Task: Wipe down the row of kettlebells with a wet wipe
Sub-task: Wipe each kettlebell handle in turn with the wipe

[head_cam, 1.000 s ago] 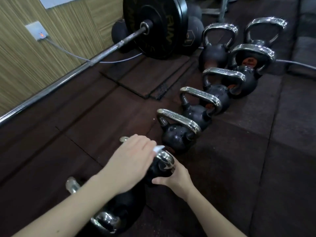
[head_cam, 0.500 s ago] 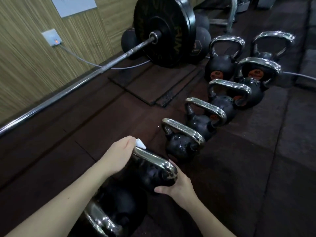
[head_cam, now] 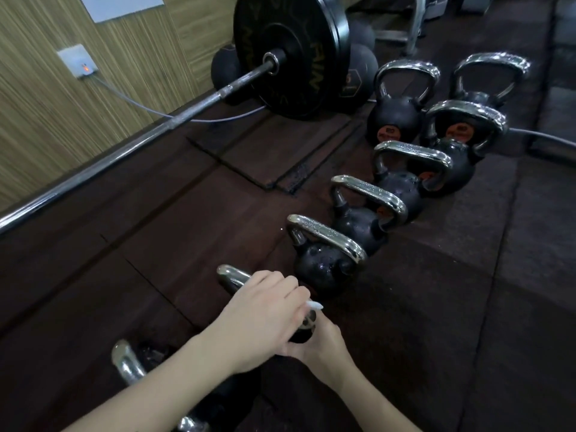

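Observation:
Black kettlebells with chrome handles stand in a diagonal row on the dark rubber floor. My left hand (head_cam: 265, 319) lies over the right part of the chrome handle (head_cam: 232, 277) of the second-nearest kettlebell, pressing a white wet wipe (head_cam: 314, 304) whose corner sticks out past my fingers. My right hand (head_cam: 324, 347) cups that kettlebell's body from the right side. The nearest kettlebell (head_cam: 127, 366) is partly under my left forearm. Beyond my hands stands another kettlebell (head_cam: 321, 263), then several more (head_cam: 396, 185) toward the back.
A loaded barbell (head_cam: 174, 118) with a large black plate (head_cam: 290, 54) lies along the wood-panel wall at the left. Medicine balls (head_cam: 355, 73) sit behind the plate. A wall socket (head_cam: 79, 60) feeds a grey cable across the floor.
My left hand slid with the wipe from the handle's left end to its right end. The right hand stayed on the kettlebell's body.

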